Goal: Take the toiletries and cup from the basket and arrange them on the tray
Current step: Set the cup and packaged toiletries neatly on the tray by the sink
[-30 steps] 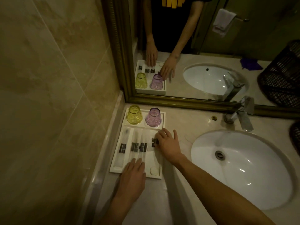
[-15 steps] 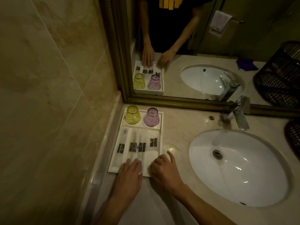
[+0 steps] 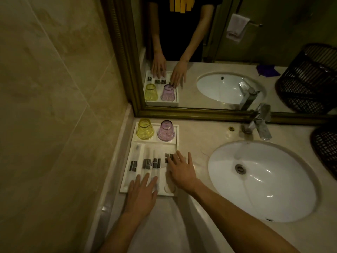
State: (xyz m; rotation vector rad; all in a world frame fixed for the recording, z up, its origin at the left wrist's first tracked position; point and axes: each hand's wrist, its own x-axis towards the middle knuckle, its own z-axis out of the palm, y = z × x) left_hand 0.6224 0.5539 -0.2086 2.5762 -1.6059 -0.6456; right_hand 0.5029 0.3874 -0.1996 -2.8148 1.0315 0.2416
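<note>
A white tray point(image 3: 125, 181) lies on the counter in the corner by the wall. At its far end stand a yellow cup point(image 3: 145, 129) and a purple cup point(image 3: 166, 130), both upside down. Several white toiletry packets with dark labels point(image 3: 145, 163) lie side by side in the near compartment. My left hand point(image 3: 141, 194) rests flat on the tray's near edge, fingers spread over the packets' ends. My right hand point(image 3: 181, 170) lies flat over the tray's right side, fingertips on the rightmost packet point(image 3: 167, 157). Neither hand grips anything. A round white item point(image 3: 169, 188) sits at the near right corner.
A white sink point(image 3: 262, 179) fills the counter to the right, with a chrome tap point(image 3: 260, 123) behind it. A dark woven basket point(image 3: 326, 148) stands at the far right edge. A gold-framed mirror point(image 3: 200, 114) runs along the back. The tiled wall closes in on the left.
My right hand went from a loose curl at the tray's near right corner forward to the rightmost packet, now flat with fingers spread. My left hand stayed on the near edge.
</note>
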